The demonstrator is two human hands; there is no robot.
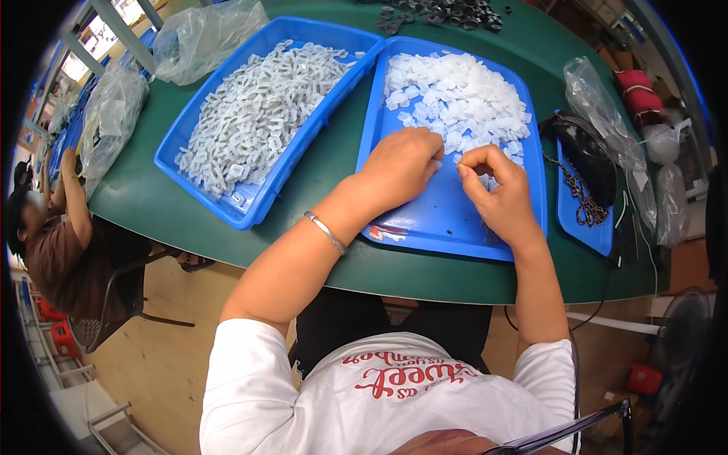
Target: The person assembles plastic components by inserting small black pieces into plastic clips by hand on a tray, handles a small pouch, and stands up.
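Observation:
A shallow blue tray (447, 216) lies on the green table in front of me, with a heap of flat, translucent white plastic pieces (462, 91) toward its far side. Over the near edge of this heap is my left hand (402, 167), closed, its fingertips pressed together around something too small to make out. Just to its right, my right hand (497, 193) makes a pinch with thumb and forefinger; whatever lies between them is too small to name. Left of this tray stands a deeper blue tray (292, 165) filled with small greyish-white plastic parts (262, 114) with slots.
Small black parts (444, 14) are scattered at the table's far edge. Clear plastic bags (208, 42) lie at the far left. A black bag (588, 152) with a chain rests on a small blue tray (599, 236) at right. Another person (68, 243) sits at the left.

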